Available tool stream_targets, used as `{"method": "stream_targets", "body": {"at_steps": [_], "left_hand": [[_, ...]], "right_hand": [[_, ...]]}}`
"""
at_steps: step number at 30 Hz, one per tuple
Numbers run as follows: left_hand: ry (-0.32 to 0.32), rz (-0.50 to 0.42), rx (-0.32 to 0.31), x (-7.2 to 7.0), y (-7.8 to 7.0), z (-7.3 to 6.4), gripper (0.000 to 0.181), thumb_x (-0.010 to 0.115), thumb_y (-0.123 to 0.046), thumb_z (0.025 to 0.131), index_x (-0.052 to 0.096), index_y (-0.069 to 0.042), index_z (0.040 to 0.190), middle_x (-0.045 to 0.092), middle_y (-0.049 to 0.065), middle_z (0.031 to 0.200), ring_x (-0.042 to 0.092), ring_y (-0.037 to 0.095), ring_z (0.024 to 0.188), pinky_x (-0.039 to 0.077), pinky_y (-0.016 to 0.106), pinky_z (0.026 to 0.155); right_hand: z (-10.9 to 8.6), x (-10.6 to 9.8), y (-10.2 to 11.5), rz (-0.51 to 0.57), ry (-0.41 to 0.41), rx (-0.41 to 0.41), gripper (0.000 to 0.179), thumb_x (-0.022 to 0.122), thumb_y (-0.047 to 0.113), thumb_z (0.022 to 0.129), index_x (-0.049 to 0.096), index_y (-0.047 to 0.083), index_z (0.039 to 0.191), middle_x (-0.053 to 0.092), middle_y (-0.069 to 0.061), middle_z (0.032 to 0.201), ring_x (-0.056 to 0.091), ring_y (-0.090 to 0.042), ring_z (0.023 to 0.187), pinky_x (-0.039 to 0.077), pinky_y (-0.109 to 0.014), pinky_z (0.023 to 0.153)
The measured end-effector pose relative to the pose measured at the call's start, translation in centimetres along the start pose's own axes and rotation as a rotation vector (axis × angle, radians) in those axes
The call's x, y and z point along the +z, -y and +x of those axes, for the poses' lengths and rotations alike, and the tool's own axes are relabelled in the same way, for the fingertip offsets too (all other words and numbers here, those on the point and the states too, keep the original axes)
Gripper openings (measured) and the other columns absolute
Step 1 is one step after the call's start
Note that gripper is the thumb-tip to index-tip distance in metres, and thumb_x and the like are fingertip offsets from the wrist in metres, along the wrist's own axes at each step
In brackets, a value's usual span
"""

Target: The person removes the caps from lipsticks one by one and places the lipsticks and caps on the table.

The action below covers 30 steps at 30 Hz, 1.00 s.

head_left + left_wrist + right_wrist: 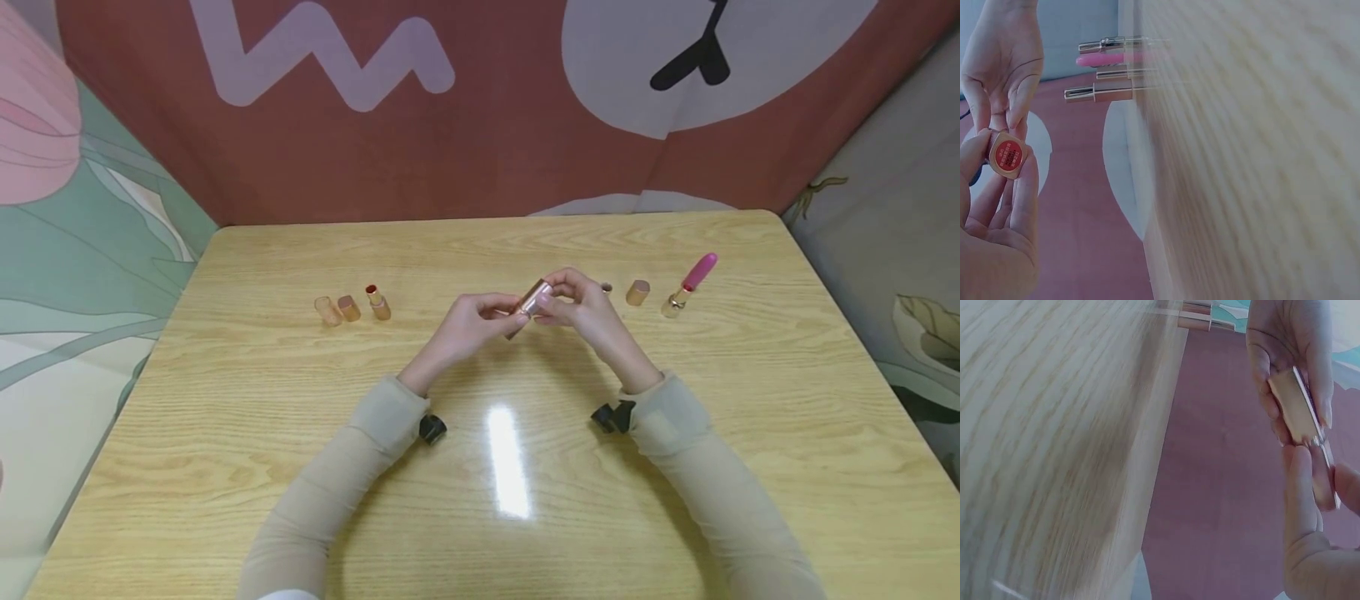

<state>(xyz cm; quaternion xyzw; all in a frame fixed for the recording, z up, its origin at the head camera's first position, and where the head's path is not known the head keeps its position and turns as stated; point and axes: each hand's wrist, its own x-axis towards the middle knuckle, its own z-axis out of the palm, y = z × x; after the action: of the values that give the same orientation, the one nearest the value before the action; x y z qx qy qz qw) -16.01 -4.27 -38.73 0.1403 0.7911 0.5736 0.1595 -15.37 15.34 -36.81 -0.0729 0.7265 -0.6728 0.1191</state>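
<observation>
Both hands hold one rose-gold lipstick tube, slanted above the middle of the table. The left hand pinches its lower end between thumb and fingers. At the upper end, the right hand grips it with thumb and fingertips. In the left wrist view, the base of the lipstick faces the camera and carries a red round label with small dark print. From the right wrist view, the shiny flat side of the lipstick shows, with a seam between its two parts.
On the left of the table stand a clear cap, a rose-gold cap and an uncapped red lipstick. To the right are a rose-gold cap and a tall pink-topped lipstick. A small tube is partly hidden behind the right hand.
</observation>
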Motion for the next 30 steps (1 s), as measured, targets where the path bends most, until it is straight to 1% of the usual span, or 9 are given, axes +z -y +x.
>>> {"method": "stream_targets", "body": {"at_steps": [4, 6, 8, 12, 17, 20, 23, 26, 30], "left_hand": [[0.002, 0.013, -0.024, -0.4, 0.2, -0.3, 0.033, 0.070, -0.021, 0.088, 0.067, -0.008, 0.118, 0.071, 0.012, 0.111, 0.070, 0.019, 0.087, 0.056, 0.045, 0.085], [-0.009, 0.009, -0.042, -0.6, 0.4, -0.4, 0.034, 0.070, -0.021, 0.088, 0.067, -0.008, 0.119, 0.071, 0.012, 0.110, 0.070, 0.019, 0.087, 0.056, 0.045, 0.085], [-0.022, 0.009, -0.054, -0.8, 0.5, -0.5, 0.034, 0.070, -0.021, 0.088, 0.067, -0.008, 0.119, 0.071, 0.013, 0.110, 0.070, 0.016, 0.087, 0.056, 0.044, 0.085], [-0.035, 0.005, -0.047, -1.2, 0.7, -0.5, 0.035, 0.069, -0.020, 0.088, 0.065, -0.008, 0.121, 0.069, 0.014, 0.114, 0.069, 0.017, 0.091, 0.057, 0.041, 0.084], [-0.058, 0.015, -0.044, -1.6, 0.8, -0.6, 0.038, 0.068, -0.021, 0.089, 0.062, -0.009, 0.125, 0.065, 0.012, 0.121, 0.068, 0.022, 0.100, 0.056, 0.032, 0.082], [-0.072, 0.034, -0.048, -2.0, 0.9, -0.7, 0.040, 0.067, -0.022, 0.090, 0.060, -0.011, 0.127, 0.063, 0.010, 0.123, 0.065, 0.024, 0.106, 0.055, 0.029, 0.081], [-0.072, 0.043, -0.051, -2.3, 1.0, -0.7, 0.041, 0.065, -0.024, 0.091, 0.057, -0.012, 0.130, 0.061, 0.009, 0.125, 0.063, 0.025, 0.110, 0.055, 0.030, 0.082], [-0.073, 0.028, -0.046, -2.6, 1.1, -0.8, 0.042, 0.064, -0.023, 0.092, 0.055, -0.011, 0.131, 0.060, 0.010, 0.127, 0.062, 0.026, 0.111, 0.055, 0.032, 0.082], [-0.089, 0.021, -0.030, -3.0, 1.3, -0.9, 0.041, 0.064, -0.021, 0.092, 0.056, -0.008, 0.129, 0.061, 0.013, 0.124, 0.061, 0.027, 0.112, 0.056, 0.033, 0.086]], "right_hand": [[0.0, -0.7, 0.2, 0.077, -0.036, -0.022, 0.015, 0.051, 0.007, 0.097, 0.047, 0.002, 0.110, 0.061, 0.006, 0.090, 0.068, -0.004, 0.078, 0.058, -0.021, 0.076], [0.0, -1.0, 0.2, 0.078, -0.052, -0.021, 0.014, 0.052, 0.008, 0.097, 0.047, 0.005, 0.110, 0.061, 0.006, 0.090, 0.068, -0.004, 0.078, 0.058, -0.021, 0.076], [0.0, -1.3, 0.2, 0.055, -0.065, -0.019, 0.015, 0.052, 0.009, 0.097, 0.047, 0.006, 0.111, 0.061, 0.007, 0.091, 0.068, -0.003, 0.078, 0.058, -0.021, 0.077], [0.1, -1.6, 0.2, 0.005, -0.101, -0.011, 0.019, 0.054, 0.012, 0.097, 0.048, 0.005, 0.113, 0.060, 0.008, 0.090, 0.066, -0.001, 0.080, 0.057, -0.020, 0.078], [0.2, -1.8, 0.0, -0.020, -0.130, -0.009, 0.030, 0.055, 0.013, 0.096, 0.047, -0.004, 0.119, 0.059, 0.010, 0.088, 0.064, 0.000, 0.079, 0.056, -0.018, 0.078], [0.2, -1.9, -0.1, -0.028, -0.136, -0.003, 0.036, 0.054, 0.012, 0.097, 0.045, -0.008, 0.124, 0.059, 0.012, 0.088, 0.063, 0.001, 0.079, 0.056, -0.016, 0.079], [0.2, -2.0, -0.2, -0.032, -0.141, 0.002, 0.039, 0.054, 0.012, 0.097, 0.043, -0.010, 0.128, 0.059, 0.013, 0.089, 0.063, 0.001, 0.079, 0.055, -0.015, 0.079], [0.2, -2.1, -0.2, -0.040, -0.146, 0.006, 0.041, 0.054, 0.012, 0.097, 0.042, -0.009, 0.130, 0.059, 0.014, 0.089, 0.063, 0.001, 0.080, 0.054, -0.013, 0.079], [0.2, -2.3, -0.3, -0.090, -0.150, 0.019, 0.042, 0.056, 0.015, 0.096, 0.045, -0.006, 0.131, 0.058, 0.015, 0.091, 0.062, 0.003, 0.081, 0.053, -0.013, 0.077]]}}
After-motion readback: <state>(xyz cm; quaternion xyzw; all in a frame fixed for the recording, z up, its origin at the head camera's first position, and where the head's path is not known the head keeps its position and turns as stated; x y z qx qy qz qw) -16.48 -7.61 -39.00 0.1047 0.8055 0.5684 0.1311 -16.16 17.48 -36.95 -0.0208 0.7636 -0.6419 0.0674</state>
